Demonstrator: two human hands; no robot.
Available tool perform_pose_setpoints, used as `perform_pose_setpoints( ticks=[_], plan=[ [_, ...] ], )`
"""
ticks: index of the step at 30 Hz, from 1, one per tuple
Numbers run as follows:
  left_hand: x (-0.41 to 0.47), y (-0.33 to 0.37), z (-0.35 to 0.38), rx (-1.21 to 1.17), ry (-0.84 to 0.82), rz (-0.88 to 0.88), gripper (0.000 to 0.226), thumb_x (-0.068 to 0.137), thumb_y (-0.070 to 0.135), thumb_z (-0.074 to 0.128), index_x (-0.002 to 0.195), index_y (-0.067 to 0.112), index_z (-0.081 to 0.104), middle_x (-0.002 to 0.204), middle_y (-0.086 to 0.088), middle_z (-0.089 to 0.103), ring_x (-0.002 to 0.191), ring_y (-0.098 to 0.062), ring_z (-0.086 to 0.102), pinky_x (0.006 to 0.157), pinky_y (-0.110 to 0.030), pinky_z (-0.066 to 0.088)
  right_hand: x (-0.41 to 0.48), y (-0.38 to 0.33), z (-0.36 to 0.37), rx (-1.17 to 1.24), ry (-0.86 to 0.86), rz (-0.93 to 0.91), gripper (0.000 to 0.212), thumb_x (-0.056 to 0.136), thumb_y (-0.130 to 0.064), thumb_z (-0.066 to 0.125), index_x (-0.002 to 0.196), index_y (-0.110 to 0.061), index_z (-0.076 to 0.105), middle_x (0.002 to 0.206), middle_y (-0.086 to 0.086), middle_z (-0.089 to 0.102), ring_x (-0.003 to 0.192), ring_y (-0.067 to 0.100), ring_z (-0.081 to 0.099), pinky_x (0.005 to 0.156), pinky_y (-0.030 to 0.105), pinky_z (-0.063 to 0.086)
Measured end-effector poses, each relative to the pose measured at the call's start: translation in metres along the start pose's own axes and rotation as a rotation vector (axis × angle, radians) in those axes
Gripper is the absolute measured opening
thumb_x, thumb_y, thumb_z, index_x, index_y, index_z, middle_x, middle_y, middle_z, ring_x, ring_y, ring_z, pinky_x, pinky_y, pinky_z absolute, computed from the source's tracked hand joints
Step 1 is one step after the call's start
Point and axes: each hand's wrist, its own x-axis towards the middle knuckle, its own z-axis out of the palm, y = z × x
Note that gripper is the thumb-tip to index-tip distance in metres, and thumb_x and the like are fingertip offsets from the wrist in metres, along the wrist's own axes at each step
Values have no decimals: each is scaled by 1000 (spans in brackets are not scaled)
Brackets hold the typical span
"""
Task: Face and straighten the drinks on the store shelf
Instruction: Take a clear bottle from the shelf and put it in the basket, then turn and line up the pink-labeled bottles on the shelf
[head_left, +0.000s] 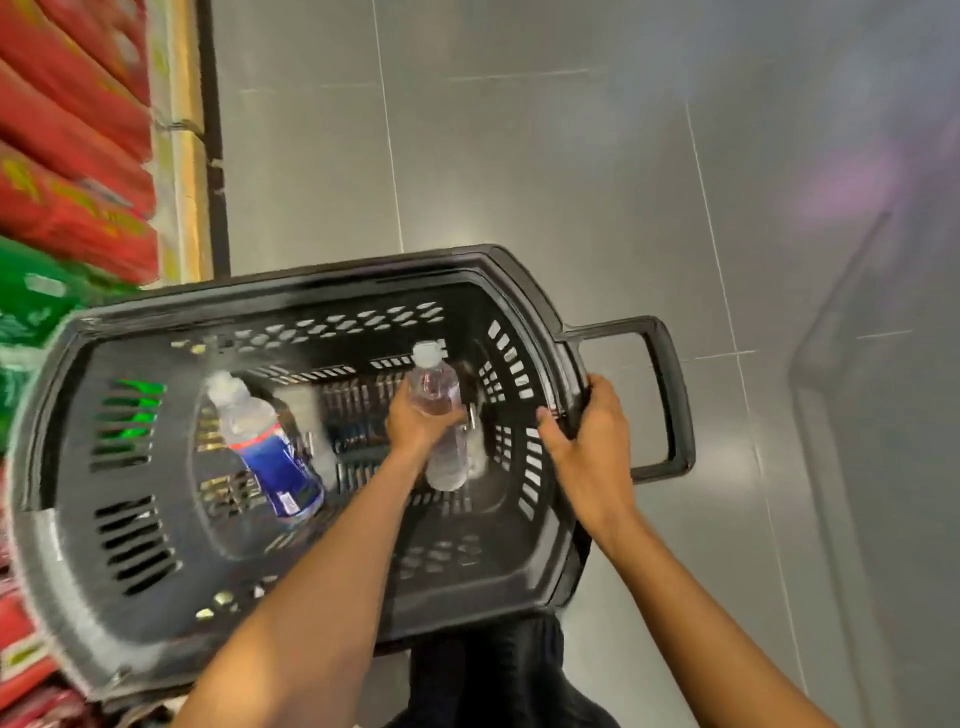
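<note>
Bottle (434, 382), midsection behind left hand (417, 425)

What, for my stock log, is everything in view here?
basket: one, black plastic, centre, over the floor
basket handle: one, black, right end
blue-label bottle: one, clear, inside the basket, left part
clear bottle: one, white cap, over the basket's right part
red packs: several, shelf, upper left
green packs: blurred, left edge
floor: grey tiles
left hand: holds the clear bottle
right hand: grips the basket rim by the handle
</note>
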Motion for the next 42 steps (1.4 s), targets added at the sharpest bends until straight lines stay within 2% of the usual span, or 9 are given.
perform_pose_setpoints(
  ticks=[8, 14, 17, 22, 25, 27, 30, 36, 42],
  plan=[
    [37, -24, 45, 92, -71, -6, 42, 70, 14, 85, 106, -1, 68, 105, -17, 70, 91, -19, 64, 77, -22, 48, -2, 8, 4, 77, 62, -63, 41, 88, -18, 66, 126, -11, 50, 111, 3, 58, 100, 12, 57, 91, 33, 49],
    [15, -4, 29, 228, -214, 32, 64, 79, 19, 77, 133, 7, 45, 129, -10, 58, 117, -25, 55, 90, -24, 39, -3, 7, 2, 55, 28, -20, 50, 89, -16, 65, 133, -9, 43, 117, 6, 56, 108, 20, 54, 98, 38, 46],
    [-26, 14, -4, 299, -235, 71, 61, 88, 22, 68, 141, 9, 41, 134, -9, 57, 121, -26, 54, 101, -32, 40, -17, -2, -16, -33, 14, -12, 57, 90, -18, 64, 139, -7, 37, 128, 9, 50, 119, 22, 47, 104, 31, 37],
    [-158, 59, -87, 149, -122, 125, 13, 96, 16, 55, 105, 12, 64, 106, -8, 70, 96, -17, 63, 71, -3, 42, -78, -47, -88, -28, -61, 40, 32, 97, -20, 53, 124, -3, 54, 116, 12, 60, 109, 25, 57, 92, 29, 46],
    [-256, 86, -137, -4, -86, 114, 22, 99, 16, 48, 86, 17, 65, 83, -3, 72, 82, -21, 68, 81, -30, 52, -131, -84, -138, 22, -96, -8, 16, 99, -18, 49, 99, -12, 63, 89, 4, 65, 88, 22, 63, 68, 6, 39],
    [-320, 100, -166, -69, -48, 110, 27, 101, 16, 45, 83, 19, 65, 77, -4, 71, 74, -22, 67, 79, -36, 53, -170, -106, -167, 52, -128, -17, 22, 100, -20, 47, 92, -8, 64, 84, 9, 68, 83, 25, 64, 67, 10, 43],
    [-403, 110, -199, -142, 29, 94, 30, 102, 15, 42, 82, 15, 65, 76, -8, 70, 70, -21, 65, 72, -33, 50, -224, -131, -201, 81, -210, -34, 26, 99, -19, 47, 88, -2, 63, 83, 15, 69, 82, 30, 65, 77, 37, 50],
    [-532, 93, -219, -304, 242, 74, 32, 102, 15, 40, 84, 11, 66, 77, -11, 70, 65, -20, 64, 62, -27, 48, -297, -157, -250, 25, -362, -229, 24, 95, -13, 50, 74, -7, 61, 70, 5, 66, 67, 18, 61, 59, 14, 42],
    [-632, 41, -189, -545, 512, -39, 31, 102, 14, 41, 81, 15, 64, 75, -7, 70, 62, -20, 64, 58, -26, 48, -337, -149, -280, -159, -627, -416, 19, 95, -11, 52, 81, -14, 64, 73, 1, 69, 72, 17, 67, 73, 30, 53]
  ],
)
